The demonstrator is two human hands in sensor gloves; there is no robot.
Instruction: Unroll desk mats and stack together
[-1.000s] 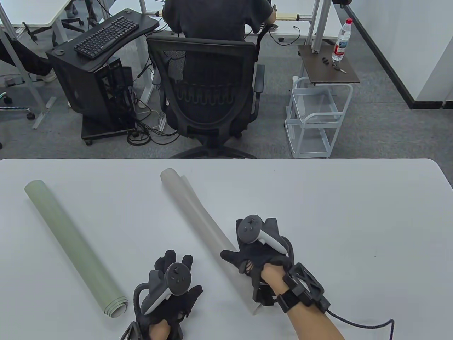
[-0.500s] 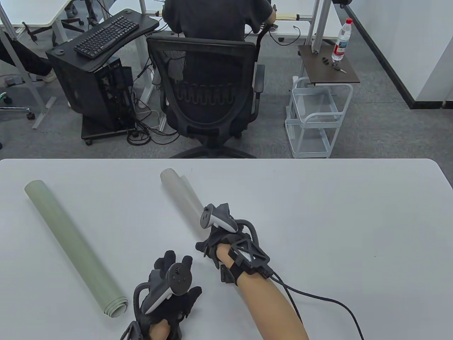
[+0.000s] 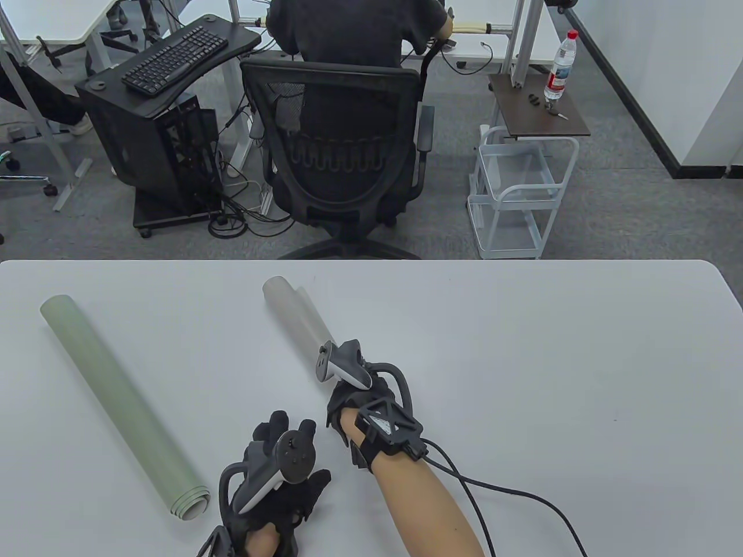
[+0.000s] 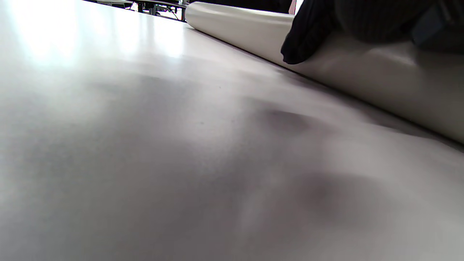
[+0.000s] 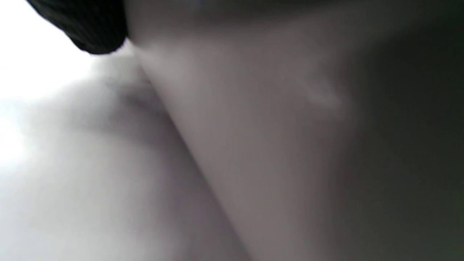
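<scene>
White table [image 3: 580, 360] carries two rolled mats. The green mat [image 3: 116, 400] lies far left, untouched, well apart from both hands. The grey mat [image 3: 293, 310] runs diagonally through the middle, and the right hand [image 3: 354, 400] lies over its near half, grip wrapped on the roll. The left hand [image 3: 278, 470] rests flat nearby, fingers spread, holding nothing.

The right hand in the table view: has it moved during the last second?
Yes. The right hand has moved left and farther from the person along the rolled pale grey desk mat, which lies as before on the white table.
</scene>
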